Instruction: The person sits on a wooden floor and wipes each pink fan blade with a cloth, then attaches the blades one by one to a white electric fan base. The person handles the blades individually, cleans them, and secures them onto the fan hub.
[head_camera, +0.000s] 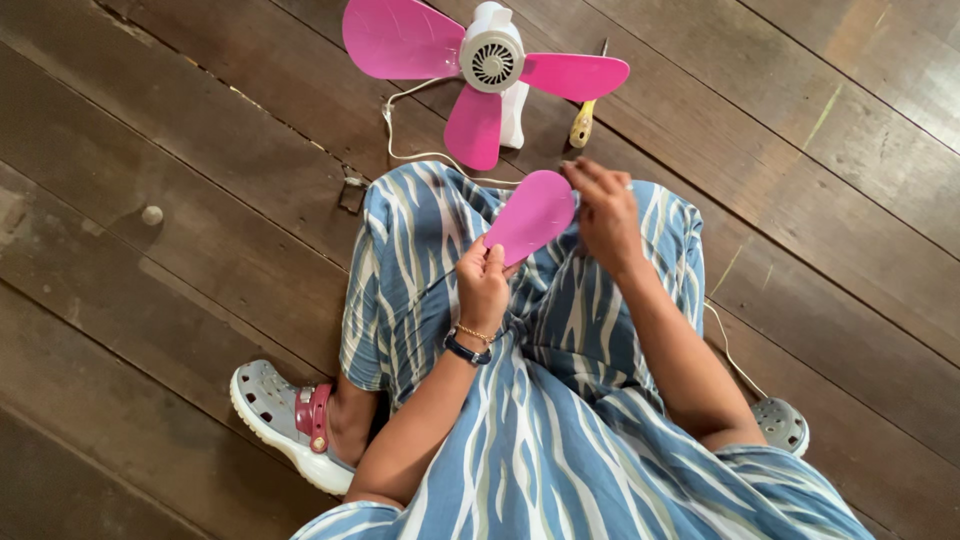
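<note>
While the fingertips of the right hand (604, 212) are hidden behind the blade's far end, its grip cannot be told. A loose pink fan blade (532, 216) is pinched at its narrow end by the left hand (483, 285), above the lap. Smooth, glossy and paddle-shaped, it is matched by three blades on the white fan (490, 60) lying on the plank floor (180, 200), beside a yellow-handled screwdriver (584, 120).

Pinching smooth, glossy pink plastic of the loose fan blade (532, 215) between both hands; just beyond the fingers, showing matt white plastic on the fan motor housing (492, 58); beneath the wrists, draping soft striped cloth over dark, worn, rough wooden floorboards (170, 230)
</note>
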